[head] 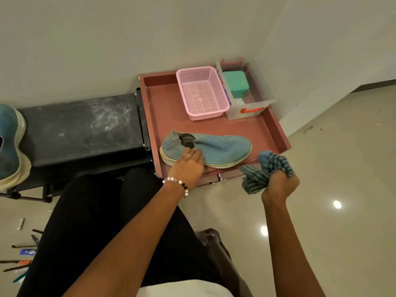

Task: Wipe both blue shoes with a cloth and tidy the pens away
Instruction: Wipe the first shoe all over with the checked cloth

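Red-brown tray (276,127), serving as landmark: sitting in the wall corner, its near edge facing the person. Blue shoe (214,150): lying on its sole along the tray's near edge, toe pointing right. Left hand (189,165): resting on the heel side of this shoe, fingers straight and laid flat against the fabric, a ring and a beaded bracelet (177,183) showing. Right hand (280,185): hovering just off the tray's near right corner, fingers curled tight around a bunched blue striped cloth (267,170), which is hanging clear of the shoe. Pink mesh basket (202,93): standing at the back of the tray. Clear plastic box (250,108): standing just right of the basket, holding a green lidded container (235,83). Second blue shoe (11,144): lying well left of the tray, on a dark bench (85,127). Pens (21,258): lying scattered on the floor, far left of and nearer than the tray.
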A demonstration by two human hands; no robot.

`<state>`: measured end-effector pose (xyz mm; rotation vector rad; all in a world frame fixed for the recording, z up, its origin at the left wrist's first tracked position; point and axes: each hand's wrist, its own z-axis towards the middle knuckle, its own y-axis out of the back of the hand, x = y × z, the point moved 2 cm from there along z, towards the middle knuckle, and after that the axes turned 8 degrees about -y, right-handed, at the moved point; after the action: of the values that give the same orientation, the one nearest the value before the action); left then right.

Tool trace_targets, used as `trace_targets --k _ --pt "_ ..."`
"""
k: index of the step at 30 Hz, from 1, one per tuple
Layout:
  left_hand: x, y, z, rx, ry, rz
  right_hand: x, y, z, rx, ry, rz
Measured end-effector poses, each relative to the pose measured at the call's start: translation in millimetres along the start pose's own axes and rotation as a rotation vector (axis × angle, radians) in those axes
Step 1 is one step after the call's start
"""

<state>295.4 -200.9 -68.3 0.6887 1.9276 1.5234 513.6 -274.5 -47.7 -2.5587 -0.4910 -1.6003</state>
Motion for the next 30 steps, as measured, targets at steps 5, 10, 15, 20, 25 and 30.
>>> trace_targets --k 5,10,15,20,25,30 --pt "-3 -16 -4 0.235 0.012 0.003 -11 -33 -19 0.289 0.591 -0.677" --pt "-9 -21 0 0.295 0.064 0.014 -72 -62 -31 0.448 0.799 -1.505" --pt "-10 -19 0 0.305 0.066 0.061 -67 -77 -49 0.781 0.906 -1.557" --pt "-9 -20 -2 0.325 0.048 0.062 -30 -40 26 0.853 1.281 -1.623" --pt "-11 -20 -1 0.325 0.059 0.055 -29 -51 6 0.585 1.207 -1.763" --pt "-12 -18 -2 0.328 0.071 0.056 -60 -81 -66 0.681 0.985 -1.659"
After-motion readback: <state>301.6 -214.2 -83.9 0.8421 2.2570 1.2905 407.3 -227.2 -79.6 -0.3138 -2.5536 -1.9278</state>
